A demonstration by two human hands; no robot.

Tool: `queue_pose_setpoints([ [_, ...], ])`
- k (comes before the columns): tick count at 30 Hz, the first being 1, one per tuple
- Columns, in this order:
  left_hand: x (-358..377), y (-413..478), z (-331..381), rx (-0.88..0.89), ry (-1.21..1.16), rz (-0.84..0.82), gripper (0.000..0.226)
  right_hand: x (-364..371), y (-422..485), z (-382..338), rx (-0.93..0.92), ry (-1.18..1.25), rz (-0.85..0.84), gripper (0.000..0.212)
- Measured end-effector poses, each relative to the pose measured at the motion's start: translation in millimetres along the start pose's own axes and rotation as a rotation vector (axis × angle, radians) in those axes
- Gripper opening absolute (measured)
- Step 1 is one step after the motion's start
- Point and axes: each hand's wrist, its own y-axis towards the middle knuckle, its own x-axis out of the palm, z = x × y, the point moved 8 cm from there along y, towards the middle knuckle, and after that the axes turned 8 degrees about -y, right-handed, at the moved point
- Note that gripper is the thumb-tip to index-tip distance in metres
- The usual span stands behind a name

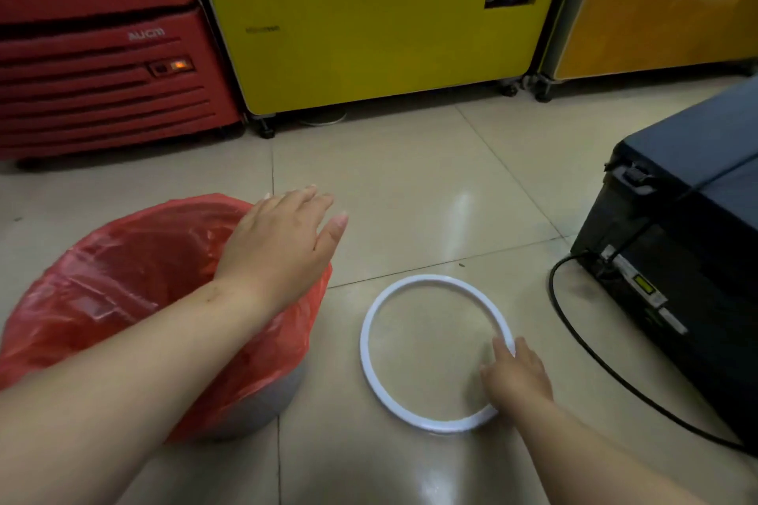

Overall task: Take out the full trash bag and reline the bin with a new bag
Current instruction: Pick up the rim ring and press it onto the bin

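A round grey bin (262, 402) stands on the floor at the lower left, lined with a red plastic bag (135, 279) folded over its rim. My left hand (283, 242) hovers flat over the bin's right rim, fingers spread, holding nothing. A white plastic ring (371, 324) lies flat on the tiles to the right of the bin. My right hand (517, 377) rests on the ring's near right edge, fingertips touching it. Whether the fingers grip the ring is unclear.
A red chest freezer (98, 66) and yellow cabinets (369, 37) on castors line the back. A black box-shaped machine (689, 238) sits at the right, with a black cable (590, 353) trailing over the floor near the ring. Beige tiles (410, 184) lie between.
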Motion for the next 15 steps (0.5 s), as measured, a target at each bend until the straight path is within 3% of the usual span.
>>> queue_pose_setpoints([
  [3, 7, 1, 4, 0.001, 0.023, -0.015, 0.07, 12, 8, 17, 0.147, 0.2, -0.042, 0.058],
  [6, 10, 1, 7, -0.001, 0.031, -0.025, 0.072, 22, 15, 25, 0.251, 0.236, -0.062, 0.06],
  [15, 6, -2, -4, -0.022, 0.026, -0.033, 0.06, 15, 14, 11, 0.379, 0.535, 0.007, 0.041],
])
